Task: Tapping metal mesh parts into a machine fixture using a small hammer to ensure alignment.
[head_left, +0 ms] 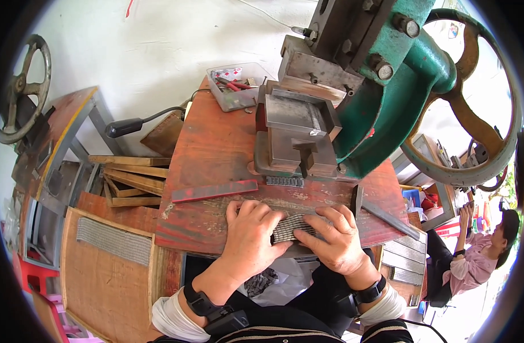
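Ribbed metal strip (289,227) lies pressed between both hands.

— What is seen at twelve o'clock?
— A pale wall (159,40) is seen there, evenly lit by daylight.

— And around nine o'clock?
— A metal-framed stand (73,123) with a rusty handwheel (22,86) is placed there; stacked wooden boards (130,180) are laid just beside it.

— What is found at seven o'clock?
— A wooden board (102,280) is set there, near something red (30,274).

— And at three to four o'clock?
— A seated person in pink (473,263) is seen there, in bright light.
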